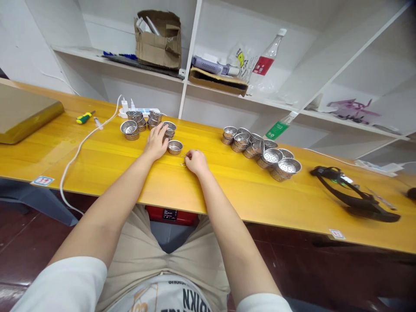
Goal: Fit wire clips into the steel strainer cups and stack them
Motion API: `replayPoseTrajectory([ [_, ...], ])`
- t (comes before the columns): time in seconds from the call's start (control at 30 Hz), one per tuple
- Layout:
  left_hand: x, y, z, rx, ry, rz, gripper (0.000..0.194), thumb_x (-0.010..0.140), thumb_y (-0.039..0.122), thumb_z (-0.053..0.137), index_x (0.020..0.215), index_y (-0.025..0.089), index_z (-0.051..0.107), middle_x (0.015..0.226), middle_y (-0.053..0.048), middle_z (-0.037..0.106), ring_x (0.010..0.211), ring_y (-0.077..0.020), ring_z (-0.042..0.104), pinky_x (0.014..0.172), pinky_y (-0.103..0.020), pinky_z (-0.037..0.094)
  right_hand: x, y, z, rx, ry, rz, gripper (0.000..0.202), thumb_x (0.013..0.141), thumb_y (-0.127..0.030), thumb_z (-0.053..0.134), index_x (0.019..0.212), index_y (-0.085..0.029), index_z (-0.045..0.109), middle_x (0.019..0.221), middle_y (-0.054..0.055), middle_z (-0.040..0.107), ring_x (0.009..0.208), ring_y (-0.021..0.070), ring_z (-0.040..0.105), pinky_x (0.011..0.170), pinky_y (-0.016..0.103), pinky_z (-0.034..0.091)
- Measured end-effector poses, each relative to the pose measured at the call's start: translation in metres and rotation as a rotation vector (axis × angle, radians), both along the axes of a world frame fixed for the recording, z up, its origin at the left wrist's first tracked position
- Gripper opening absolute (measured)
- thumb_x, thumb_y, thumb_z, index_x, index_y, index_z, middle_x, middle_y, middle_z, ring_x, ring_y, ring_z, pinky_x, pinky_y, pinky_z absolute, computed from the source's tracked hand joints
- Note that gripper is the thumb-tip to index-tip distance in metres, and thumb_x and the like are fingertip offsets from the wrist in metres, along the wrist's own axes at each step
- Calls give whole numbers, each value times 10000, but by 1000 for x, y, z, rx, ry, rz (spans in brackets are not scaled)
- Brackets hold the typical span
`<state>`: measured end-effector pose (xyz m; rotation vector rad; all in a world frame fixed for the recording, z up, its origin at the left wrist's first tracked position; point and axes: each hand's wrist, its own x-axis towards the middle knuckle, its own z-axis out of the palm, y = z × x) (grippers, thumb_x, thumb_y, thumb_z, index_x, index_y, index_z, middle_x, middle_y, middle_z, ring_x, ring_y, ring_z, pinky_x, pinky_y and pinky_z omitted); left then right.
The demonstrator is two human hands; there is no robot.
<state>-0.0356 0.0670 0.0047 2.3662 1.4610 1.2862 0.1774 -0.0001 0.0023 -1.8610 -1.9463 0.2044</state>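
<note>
Small perforated metal cups stand in stacks on the yellow table. My left hand (156,143) rests with its fingers apart against a cup stack (169,128) left of the middle. A single metal cup (175,147) sits between my two hands. Beside it, my right hand (196,162) is closed in a pinch over small thin metal pieces (183,164) on the table; what lies between the fingertips is too small to make out. Further right stands a longer group of stacked cups (271,156).
A white cable (83,141) crosses the table at left, near a green and yellow screwdriver (85,117) and a power strip (139,112). At right lie a black headset strap (354,197) and a green-labelled bottle (278,128). Shelves (224,89) rise behind.
</note>
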Motion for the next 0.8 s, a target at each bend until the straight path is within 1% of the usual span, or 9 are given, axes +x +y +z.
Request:
replayPoseTrajectory([
  [0.1,4,2,4,-8,-9,36,668,914,296,537,1576,250,460,1683,-137,374,1565,-364,311,1273,-627,292,0,1,-1,-3,2,-2,241,952,-248,582,1102,-209,766,1144,124,743,1107,267,667,997,378,505],
  [0.2,8,-8,10,44,6,34,587,910,324,575,1492,259,544,1651,-134,389,1551,-375,317,1259,-621,310,1,3,-1,18,15,0,255,954,-250,586,1137,-198,755,1143,128,739,1108,264,664,1006,377,500],
  [0.3,14,-21,14,77,107,-67,433,904,391,619,1309,246,672,1526,-139,507,1439,-372,444,1222,-589,378,0,2,-1,28,14,2,241,951,-254,600,1126,-194,754,1133,131,737,1102,267,663,1002,378,498],
  [0.37,18,-26,11,66,190,-143,374,868,452,668,1163,232,733,1435,-143,569,1345,-377,517,1161,-576,446,0,1,0,18,1,2,201,952,-264,603,1056,-198,761,1115,130,736,1087,271,665,989,381,500],
  [0.43,20,-27,5,39,257,-199,312,832,464,695,1022,226,764,1352,-144,612,1276,-380,557,1104,-574,493,0,-1,2,7,-8,-1,182,959,-267,596,1003,-201,759,1096,126,736,1069,270,669,976,381,504],
  [0.53,22,-23,-3,2,311,-259,196,848,362,639,919,230,766,1226,-130,659,1191,-345,598,1056,-541,534,-1,-4,4,-12,-22,-10,190,975,-251,575,1001,-197,755,1112,134,738,1067,276,676,970,385,508],
  [0.6,21,-22,-6,11,306,-278,165,851,314,616,885,232,754,1205,-121,663,1189,-324,601,1056,-509,543,-2,-4,4,-25,-35,-11,205,987,-241,560,1023,-187,755,1144,153,735,1085,289,678,975,395,510],
  [0.7,19,-22,-8,45,256,-290,127,843,317,634,825,224,720,1251,-121,643,1240,-316,584,1097,-487,527,-3,-4,4,-29,-69,-5,242,1008,-233,530,1077,-153,748,1183,193,722,1123,313,675,991,407,508],
  [0.8,18,-25,-7,50,214,-277,158,844,372,668,810,219,689,1297,-124,627,1261,-314,581,1119,-480,515,-3,-5,4,-35,-105,-1,287,1029,-236,493,1123,-117,736,1217,220,708,1156,323,667,1011,407,502],
])
